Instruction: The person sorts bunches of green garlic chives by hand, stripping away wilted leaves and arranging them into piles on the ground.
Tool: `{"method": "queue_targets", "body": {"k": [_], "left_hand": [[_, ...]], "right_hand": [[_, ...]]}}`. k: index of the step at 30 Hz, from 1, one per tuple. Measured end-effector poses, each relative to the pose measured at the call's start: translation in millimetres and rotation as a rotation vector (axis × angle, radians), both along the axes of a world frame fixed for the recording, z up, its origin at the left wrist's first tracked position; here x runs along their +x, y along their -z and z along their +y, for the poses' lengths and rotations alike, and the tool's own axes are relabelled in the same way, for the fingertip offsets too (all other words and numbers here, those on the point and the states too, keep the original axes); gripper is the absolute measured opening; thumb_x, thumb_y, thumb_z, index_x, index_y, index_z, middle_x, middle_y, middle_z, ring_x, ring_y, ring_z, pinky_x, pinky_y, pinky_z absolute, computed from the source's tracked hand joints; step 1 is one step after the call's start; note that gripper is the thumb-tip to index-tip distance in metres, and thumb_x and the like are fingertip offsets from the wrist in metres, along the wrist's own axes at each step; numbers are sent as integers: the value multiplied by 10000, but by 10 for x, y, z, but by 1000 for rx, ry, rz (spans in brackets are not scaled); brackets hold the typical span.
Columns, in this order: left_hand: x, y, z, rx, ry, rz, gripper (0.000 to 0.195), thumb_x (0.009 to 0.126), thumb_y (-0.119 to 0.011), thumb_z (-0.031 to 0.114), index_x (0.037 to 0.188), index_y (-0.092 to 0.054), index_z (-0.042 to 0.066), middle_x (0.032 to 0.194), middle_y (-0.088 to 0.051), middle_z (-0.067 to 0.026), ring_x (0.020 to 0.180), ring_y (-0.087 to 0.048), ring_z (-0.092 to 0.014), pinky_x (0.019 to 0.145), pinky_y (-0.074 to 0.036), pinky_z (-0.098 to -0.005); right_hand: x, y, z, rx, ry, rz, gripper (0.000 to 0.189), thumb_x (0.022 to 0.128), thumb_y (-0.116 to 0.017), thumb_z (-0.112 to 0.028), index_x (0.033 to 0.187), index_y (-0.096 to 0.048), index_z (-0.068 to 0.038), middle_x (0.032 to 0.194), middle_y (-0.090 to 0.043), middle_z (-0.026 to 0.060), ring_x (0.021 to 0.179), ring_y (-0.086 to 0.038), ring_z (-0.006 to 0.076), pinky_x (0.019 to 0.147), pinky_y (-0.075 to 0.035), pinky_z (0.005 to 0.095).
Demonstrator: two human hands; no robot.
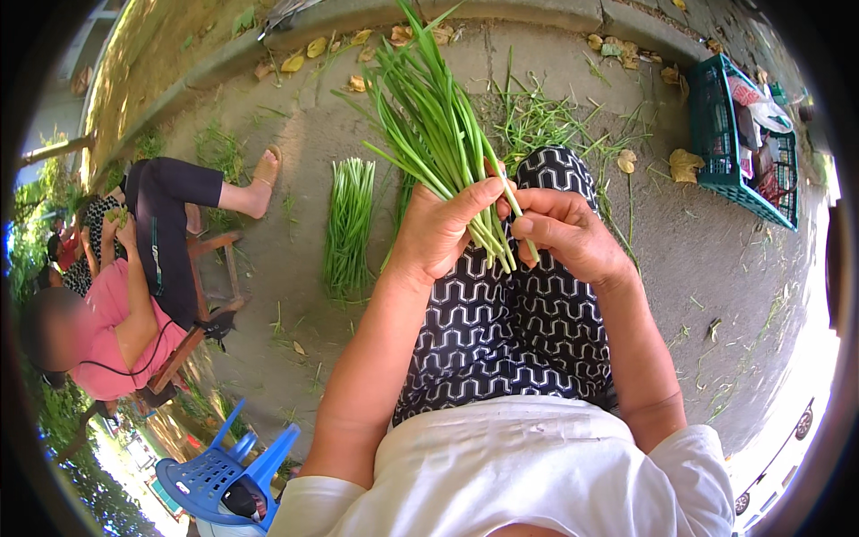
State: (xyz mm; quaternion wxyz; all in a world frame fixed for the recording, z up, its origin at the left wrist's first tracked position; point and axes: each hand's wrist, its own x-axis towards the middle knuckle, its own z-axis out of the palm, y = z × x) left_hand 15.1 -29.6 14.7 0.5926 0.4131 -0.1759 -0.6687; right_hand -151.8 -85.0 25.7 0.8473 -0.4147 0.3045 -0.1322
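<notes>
A bunch of long green leafy stalks, like garlic chives, is held above the knees with its pale cut ends toward me. My left hand is closed around the bunch near those ends, thumb on top. My right hand pinches the lower end of one stalk at the bunch's right side, between thumb and fingers. Left of my knees, a neat bundle of green stalks lies on the pavement, pale ends away from me. Part of another green pile shows behind my left hand. Loose green trimmings are scattered beyond my right knee.
A teal plastic crate holding bags and other items stands at the right. At the left a person in a pink shirt sits on a wooden chair. A blue plastic chair is at the lower left. A concrete curb runs along the top.
</notes>
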Motion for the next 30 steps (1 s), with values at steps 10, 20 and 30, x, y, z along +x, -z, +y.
{"method": "queue_targets", "body": {"k": [10, 20, 30], "left_hand": [[77, -33, 41, 52, 20, 9, 241, 775, -663, 110, 971, -547, 31, 789, -559, -25, 661, -543, -108, 593, -466, -231], [-66, -73, 25, -61, 50, -296, 171, 813, -614, 100, 958, -571, 22, 829, -581, -12, 707, -529, -86, 619, -441, -225], [69, 13, 61, 66, -184, 54, 184, 839, -604, 127, 994, -564, 34, 792, -572, -47, 654, -545, -129, 585, -486, -262]], "right_hand": [[68, 242, -23, 59, 322, 23, 226, 842, -607, -202, 992, -627, -34, 726, -592, 6, 641, -533, 77, 605, -458, 216], [269, 123, -57, -134, 211, -10, 331, 863, -571, -302, 967, -620, 9, 811, -609, 40, 731, -538, 92, 684, -443, 235], [-44, 308, -216, 392, 791, -143, 125, 892, -533, -223, 892, -535, -98, 770, -545, 17, 540, -496, 78, 397, -308, 184]]}}
